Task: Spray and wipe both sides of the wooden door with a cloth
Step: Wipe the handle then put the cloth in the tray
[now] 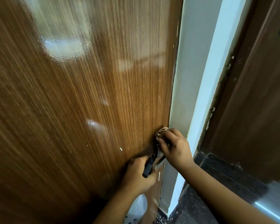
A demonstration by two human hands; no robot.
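Wood door (pixel 90 97): left hand (pixel 136 175) grips black handle (pixel 149 165), steadying; right hand (pixel 173 146) presses bunched cloth (pixel 161 131) at edge.

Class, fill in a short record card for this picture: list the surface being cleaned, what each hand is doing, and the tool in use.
Surface: wooden door, glossy, with small pale flecks
Left hand: grips a black door handle
Right hand: presses a cloth against the door near its edge
Beside door: pale door frame
Floor: dark speckled floor
Spray bottle: not identifiable
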